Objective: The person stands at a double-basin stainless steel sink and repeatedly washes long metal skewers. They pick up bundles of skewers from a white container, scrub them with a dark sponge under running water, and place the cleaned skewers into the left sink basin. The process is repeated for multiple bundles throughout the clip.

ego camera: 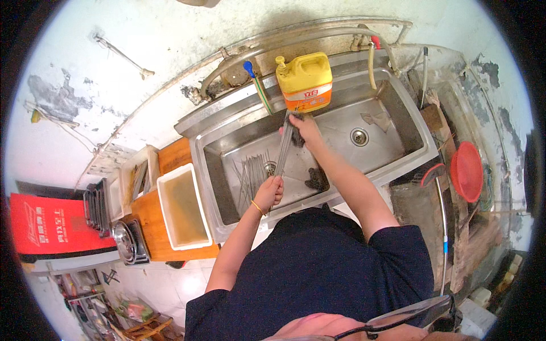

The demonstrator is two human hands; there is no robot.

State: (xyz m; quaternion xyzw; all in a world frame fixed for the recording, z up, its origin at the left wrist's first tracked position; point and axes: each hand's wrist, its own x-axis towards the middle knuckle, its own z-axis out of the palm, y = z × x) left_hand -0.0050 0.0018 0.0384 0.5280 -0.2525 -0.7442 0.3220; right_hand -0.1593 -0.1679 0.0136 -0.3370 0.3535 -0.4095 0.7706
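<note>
My left hand (271, 192), with a yellow bracelet at the wrist, grips the lower end of a bundle of thin metal skewers (283, 147). Higher up the same bundle, my right hand (305, 130) presses a dark scouring pad (297, 135) against the skewers. Both hands are over the left basin of a stainless-steel double sink (197, 170). More loose skewers (254, 170) lie in that basin, left of and partly around its drain. A second dark scouring pad (316, 179) rests near the basin's front right corner.
A yellow detergent jug (305, 81) stands behind my right hand. Left of the sink, a white tub (164, 213) holds murky liquid on a wooden counter (147, 209). A hose (371, 66) hangs over the right basin. Red plastic basins (467, 172) lean at the far right.
</note>
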